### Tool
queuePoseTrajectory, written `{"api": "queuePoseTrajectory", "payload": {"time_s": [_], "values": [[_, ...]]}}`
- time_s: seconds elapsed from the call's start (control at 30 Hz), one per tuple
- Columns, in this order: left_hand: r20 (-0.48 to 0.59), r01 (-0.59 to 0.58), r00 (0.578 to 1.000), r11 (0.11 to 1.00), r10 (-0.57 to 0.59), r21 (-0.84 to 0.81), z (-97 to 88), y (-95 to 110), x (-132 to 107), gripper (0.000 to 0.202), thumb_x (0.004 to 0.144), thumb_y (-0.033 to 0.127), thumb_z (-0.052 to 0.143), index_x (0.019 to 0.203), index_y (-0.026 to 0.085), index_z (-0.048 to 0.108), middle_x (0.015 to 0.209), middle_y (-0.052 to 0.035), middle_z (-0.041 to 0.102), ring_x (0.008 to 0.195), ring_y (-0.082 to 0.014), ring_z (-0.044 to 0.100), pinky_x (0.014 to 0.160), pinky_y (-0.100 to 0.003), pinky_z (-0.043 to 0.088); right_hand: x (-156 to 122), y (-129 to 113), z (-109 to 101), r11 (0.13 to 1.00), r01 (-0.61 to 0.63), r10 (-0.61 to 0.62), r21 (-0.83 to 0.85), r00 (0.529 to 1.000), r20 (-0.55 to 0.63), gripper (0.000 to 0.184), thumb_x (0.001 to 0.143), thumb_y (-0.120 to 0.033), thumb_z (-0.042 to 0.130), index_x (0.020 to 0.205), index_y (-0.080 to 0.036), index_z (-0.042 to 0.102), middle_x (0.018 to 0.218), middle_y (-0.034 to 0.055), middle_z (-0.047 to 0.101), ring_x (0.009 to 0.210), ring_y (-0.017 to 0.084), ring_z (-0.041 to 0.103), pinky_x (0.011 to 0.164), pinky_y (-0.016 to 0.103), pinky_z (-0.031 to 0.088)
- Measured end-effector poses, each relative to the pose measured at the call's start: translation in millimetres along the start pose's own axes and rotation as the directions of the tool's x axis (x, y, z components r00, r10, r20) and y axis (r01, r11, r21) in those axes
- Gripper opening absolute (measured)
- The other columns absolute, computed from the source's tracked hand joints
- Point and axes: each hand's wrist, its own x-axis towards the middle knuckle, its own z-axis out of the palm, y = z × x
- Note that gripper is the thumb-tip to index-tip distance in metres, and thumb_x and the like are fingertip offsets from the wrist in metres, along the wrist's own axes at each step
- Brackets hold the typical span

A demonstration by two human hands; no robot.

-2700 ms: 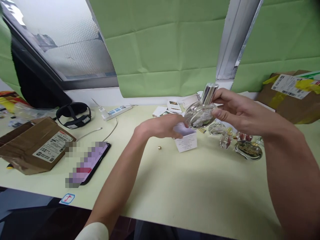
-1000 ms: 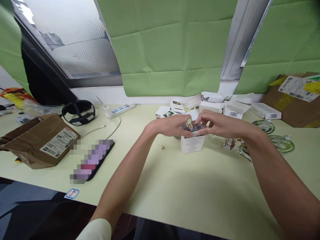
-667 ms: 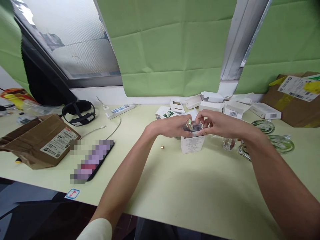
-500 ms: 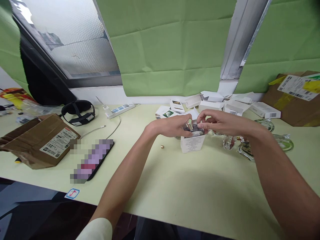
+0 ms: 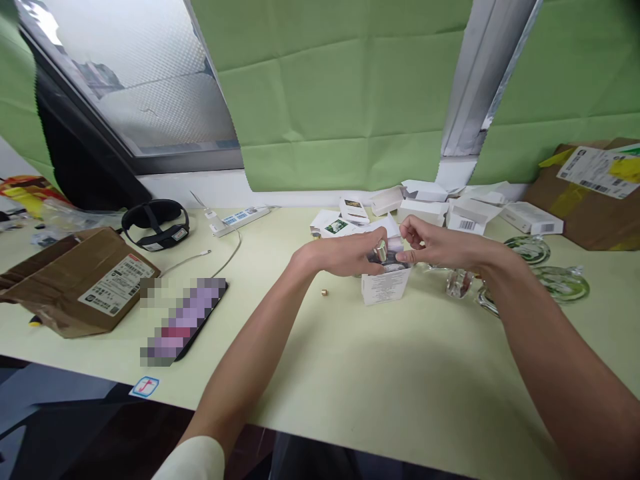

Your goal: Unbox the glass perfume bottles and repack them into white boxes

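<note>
A small white carton (image 5: 384,287) stands upright near the middle of the pale table (image 5: 380,387). A glass perfume bottle with a silver cap (image 5: 383,251) sits in its open top, mostly sunk inside. My left hand (image 5: 340,253) is curled round the carton's upper left side and the bottle. My right hand (image 5: 437,245) pinches the carton's flap at its top right edge, fingers closed.
Several glass bottles (image 5: 460,283) and green glass dishes (image 5: 567,283) lie to the right. White cartons (image 5: 470,212) pile up at the back. A brown cardboard box (image 5: 75,280), a phone (image 5: 183,320), black headgear (image 5: 153,223) and a power strip (image 5: 240,219) are at left. A tiny gold cap (image 5: 324,292) lies loose.
The bottle was held up in my right hand and now sits down in the carton. Since then my right hand has shifted from the cap to the carton's flap.
</note>
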Motion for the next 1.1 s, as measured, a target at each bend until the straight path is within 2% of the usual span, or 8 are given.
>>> {"api": "queuePoseTrajectory", "payload": {"time_s": [0.1,0.17,0.27,0.33,0.6,0.73,0.93,1.1], "values": [[-0.013,0.005,1.000,0.999,-0.005,0.032,1.9,-1,2,0.030,0.090,0.045,0.047,0.104,0.020,0.038,0.103,-0.0063,0.054,0.086,-0.0186,0.053,0.071,-0.031,0.040,0,1,1,0.997,-0.054,0.052,0.060,0.998,0.026,0.051,0.075,-0.059,0.070,0.099,-0.025,0.040,0.095,0.0017,0.055,0.079,0.016,0.052,0.065,0.028,0.044],[-0.023,-0.005,1.000,0.999,0.006,0.034,2.9,-2,3,0.028,0.090,0.044,0.048,0.101,0.020,0.039,0.103,-0.0062,0.053,0.087,-0.0187,0.053,0.071,-0.031,0.040,0,2,1,0.987,-0.093,0.083,0.131,0.993,0.081,0.060,0.075,-0.061,0.069,0.115,-0.027,0.040,0.108,0.0062,0.060,0.079,0.017,0.059,0.065,0.030,0.049],[-0.034,-0.042,0.999,0.999,0.042,-0.001,3.5,-3,4,0.029,0.091,0.044,0.048,0.106,0.020,0.044,0.108,-0.0071,0.055,0.093,-0.0200,0.054,0.075,-0.031,0.042,0,1,1,0.956,-0.142,0.091,0.257,0.975,0.204,0.083,0.076,-0.061,0.068,0.142,-0.033,0.026,0.131,0.0119,0.057,0.078,0.019,0.067,0.063,0.032,0.055],[-0.038,-0.045,0.998,0.998,0.044,-0.035,2.6,-2,3,0.033,0.091,0.046,0.048,0.111,0.020,0.046,0.110,-0.0074,0.056,0.093,-0.0200,0.055,0.075,-0.031,0.042,-1,0,1,0.931,-0.189,0.100,0.314,0.955,0.279,0.093,0.077,-0.061,0.068,0.150,-0.036,0.016,0.139,0.0127,0.055,0.080,0.021,0.071,0.062,0.034,0.058],[0.015,-0.018,1.000,0.977,0.022,-0.212,-9.7,1,-11,0.055,0.095,0.064,0.032,0.110,0.019,0.059,0.114,-0.0073,0.063,0.095,-0.0189,0.059,0.079,-0.030,0.045,-4,-5,-2,0.875,-0.277,0.114,0.397,0.915,0.388,0.099,0.079,-0.060,0.069,0.155,-0.039,0.008,0.150,0.0115,0.048,0.091,0.027,0.075,0.080,0.043,0.063],[0.016,0.051,0.999,0.951,-0.049,-0.305,-10.9,2,-11,0.057,0.096,0.065,0.029,0.113,0.019,0.058,0.121,-0.0073,0.062,0.097,-0.0186,0.061,0.081,-0.028,0.047,-5,-5,-2,0.875,-0.284,0.124,0.392,0.914,0.387,0.094,0.082,-0.056,0.069,0.154,-0.038,0.013,0.145,0.0128,0.055,0.084,0.026,0.076,0.076,0.041,0.064],[0.014,-0.051,0.998,0.970,0.056,-0.237,-6.9,0,-3,0.047,0.099,0.053,0.033,0.116,0.019,0.060,0.121,-0.0073,0.062,0.105,-0.0190,0.057,0.088,-0.030,0.046,-1,-1,2,0.871,-0.259,0.083,0.417,0.915,0.395,0.093,0.081,-0.054,0.070,0.154,-0.037,0.015,0.146,0.0138,0.050,0.087,0.025,0.076,0.080,0.042,0.063],[0.002,-0.123,0.992,0.963,0.127,-0.241,-5.9,-7,-2,0.036,0.100,0.042,0.039,0.126,0.027,0.059,0.131,-0.0042,0.060,0.115,-0.0194,0.055,0.092,-0.031,0.045,0,0,3,0.904,-0.252,0.115,0.346,0.922,0.369,0.091,0.081,-0.059,0.067,0.153,-0.039,0.016,0.137,0.0117,0.058,0.088,0.025,0.076,0.081,0.042,0.062]]}}
